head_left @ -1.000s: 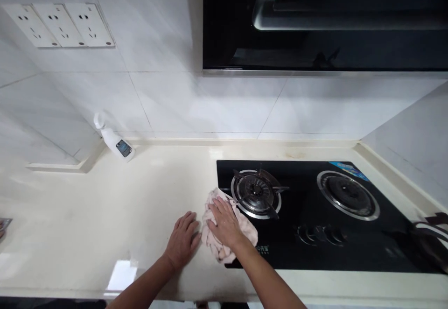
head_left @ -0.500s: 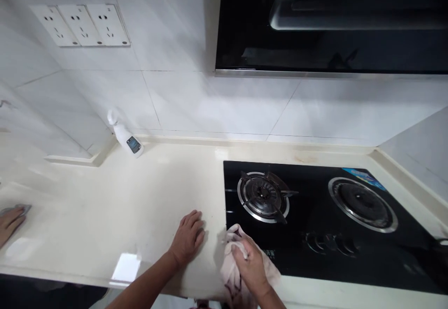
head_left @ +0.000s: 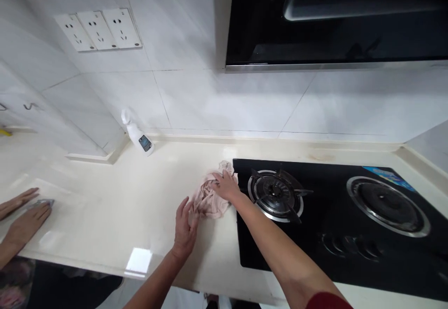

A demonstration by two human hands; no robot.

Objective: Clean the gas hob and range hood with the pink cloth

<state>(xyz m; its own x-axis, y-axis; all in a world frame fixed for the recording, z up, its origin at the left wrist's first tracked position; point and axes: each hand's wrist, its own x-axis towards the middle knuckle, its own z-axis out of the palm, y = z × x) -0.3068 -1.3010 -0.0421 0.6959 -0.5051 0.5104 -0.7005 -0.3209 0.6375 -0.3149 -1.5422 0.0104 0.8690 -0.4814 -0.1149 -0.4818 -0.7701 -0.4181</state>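
A crumpled pale pink cloth (head_left: 210,200) lies on the cream countertop (head_left: 140,197), against the left edge of the black gas stove (head_left: 329,215). My right hand (head_left: 226,185) presses on it from above, fingers bent into its folds. At the cloth's near left side is my left hand (head_left: 185,229), held a little upright with its fingers apart; its fingertips are at the cloth's edge, and whether they touch it I cannot tell. My right forearm reaches across the stove's front left corner, close to the left burner (head_left: 275,194).
A white spray bottle (head_left: 138,134) leans against the back wall. At the far left, a co-worker's hands (head_left: 30,220) rest on the counter with a grey cloth (head_left: 45,202). A black range hood (head_left: 336,19) overhangs the stove, which also has a right burner (head_left: 388,206).
My right hand has carried the cloth from the stove's front left corner up and left onto the counter. My left hand has turned more upright beside it. The co-worker's second hand has come into view.
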